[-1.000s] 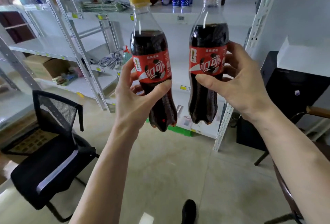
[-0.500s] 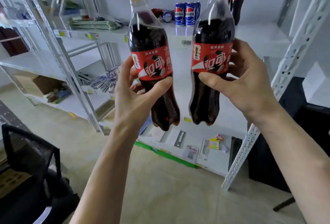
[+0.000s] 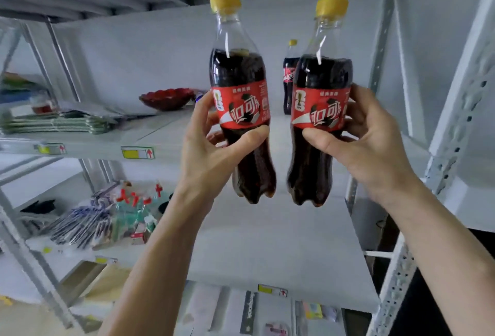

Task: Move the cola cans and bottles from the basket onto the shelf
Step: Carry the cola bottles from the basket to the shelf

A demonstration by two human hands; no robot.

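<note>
Two full cola bottles held up in front of the shelf.

Your left hand [image 3: 214,148] curls round the left bottle [image 3: 242,110] at its label waist; your right hand [image 3: 367,145] grips the right bottle [image 3: 318,115] likewise. Both look weighty, smooth plastic, so grip the narrow waist firmly. At 12 o'clock, the shelf [image 3: 166,132] already carries another bottle [image 3: 288,78].
</note>
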